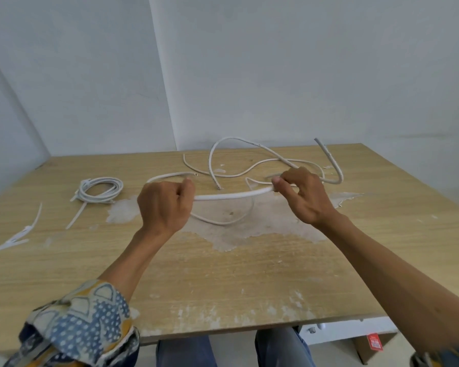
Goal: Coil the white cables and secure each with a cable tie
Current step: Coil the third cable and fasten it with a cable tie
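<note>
Now | left hand, right hand: fingers hold one cable | one tied coil

I saw the left hand grip and the right hand pinch 1 white cable above the worn patch; 1 tied coil lay left of it, loose cables beyond.

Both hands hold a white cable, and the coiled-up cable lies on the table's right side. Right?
Almost. The head view shows the coiled cable lying on the table's left side. The left hand and right hand do hold a white cable.
</note>
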